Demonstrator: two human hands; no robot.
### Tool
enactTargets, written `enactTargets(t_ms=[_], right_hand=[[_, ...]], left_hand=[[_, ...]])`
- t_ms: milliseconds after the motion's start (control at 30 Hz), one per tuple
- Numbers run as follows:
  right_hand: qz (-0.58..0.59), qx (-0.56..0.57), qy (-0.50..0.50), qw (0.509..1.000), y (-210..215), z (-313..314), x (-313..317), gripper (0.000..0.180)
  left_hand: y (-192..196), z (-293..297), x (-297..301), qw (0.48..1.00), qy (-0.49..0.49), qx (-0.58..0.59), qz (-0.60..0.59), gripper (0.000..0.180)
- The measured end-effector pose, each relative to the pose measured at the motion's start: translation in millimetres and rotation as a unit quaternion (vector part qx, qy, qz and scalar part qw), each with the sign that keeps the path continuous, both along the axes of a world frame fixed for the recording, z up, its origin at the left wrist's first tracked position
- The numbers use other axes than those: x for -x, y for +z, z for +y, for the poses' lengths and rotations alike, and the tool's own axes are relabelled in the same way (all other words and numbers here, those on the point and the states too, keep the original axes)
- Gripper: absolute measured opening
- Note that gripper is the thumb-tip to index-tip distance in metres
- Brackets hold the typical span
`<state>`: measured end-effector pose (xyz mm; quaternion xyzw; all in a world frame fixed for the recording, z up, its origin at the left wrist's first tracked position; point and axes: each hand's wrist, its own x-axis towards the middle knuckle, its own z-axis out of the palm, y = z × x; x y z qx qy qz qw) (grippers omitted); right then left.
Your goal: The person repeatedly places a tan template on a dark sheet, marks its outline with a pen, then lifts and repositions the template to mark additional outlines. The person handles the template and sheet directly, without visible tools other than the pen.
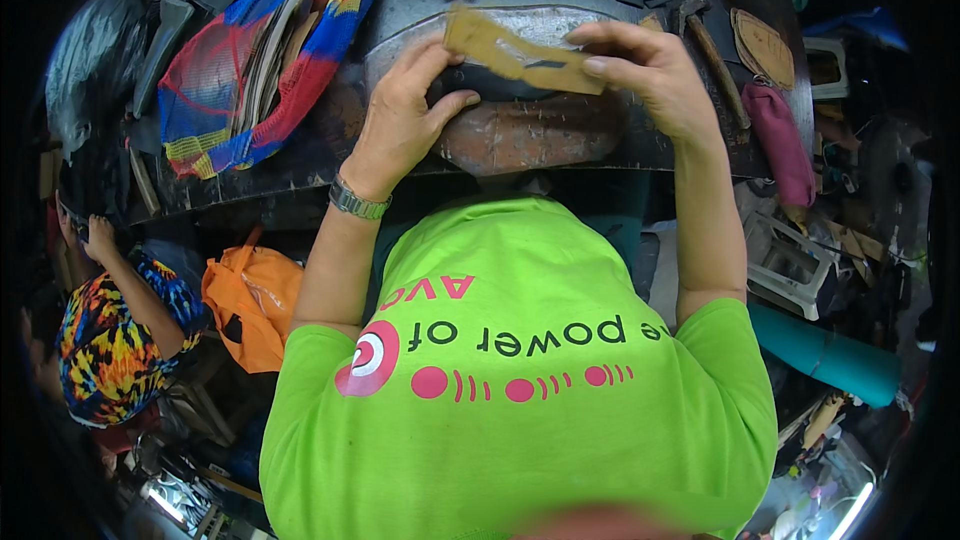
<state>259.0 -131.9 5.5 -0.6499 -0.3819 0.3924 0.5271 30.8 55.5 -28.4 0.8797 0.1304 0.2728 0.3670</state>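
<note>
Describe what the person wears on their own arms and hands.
Both hands, the left hand and the right hand, are bare, without gloves. A metal link wristwatch circles the left wrist. The forearms are uncovered; short sleeves of a bright green T-shirt with pink and black print end above the elbows.

Tan piece (520,58): a flat, thin strip of tan, leather-like material, roughly rectangular with uneven ends. It carries a short dark slit or mark near its middle. It is held above the slab (530,135), tilted so that its left end sits higher and farther than its right end. Its right end is pinched by fingers; its left end is touched from below.

Dark piece (490,85): a black, curved-edged part lying directly under the tan piece and on the upper edge of the slab. Only its lower rim shows; the tan piece covers the rest. Its full shape cannot be determined.
</note>
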Motion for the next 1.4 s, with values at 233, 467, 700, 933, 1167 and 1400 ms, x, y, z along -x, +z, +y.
enactTargets(t_ms=[233, 467, 700, 933, 1167, 1400], right_hand=[[-0.207, 0.085, 0.059, 0.973, -17.8, 25.0, 8.4, 0.027], [-0.306, 0.091, 0.078, 0.944, -9.2, 33.6, 9.1, 0.025], [-0.269, 0.096, 0.090, 0.954, -9.9, 34.4, 2.2, 0.028], [-0.271, 0.084, 0.104, 0.953, -15.4, 43.0, -3.5, 0.027], [-0.245, 0.097, 0.113, 0.958, -11.7, 47.0, -9.3, 0.023], [-0.233, 0.131, 0.092, 0.959, -18.6, 38.4, -2.6, 0.022]], left_hand=[[0.3, -7.5, 13.7, 0.988, 0.135, -0.065, 0.033, 0.031], [-10.6, -8.9, 13.8, 0.990, 0.114, -0.082, 0.013, 0.012], [-13.0, -9.9, 12.5, 0.986, 0.115, -0.120, 0.004, 0.011], [-14.7, -9.2, 13.3, 0.982, 0.108, -0.152, -0.005, 0.011], [-8.6, -9.8, 9.8, 0.986, 0.087, -0.140, -0.004, 0.013], [0.2, -2.3, 7.5, 0.985, 0.011, -0.167, 0.044, 0.019]])
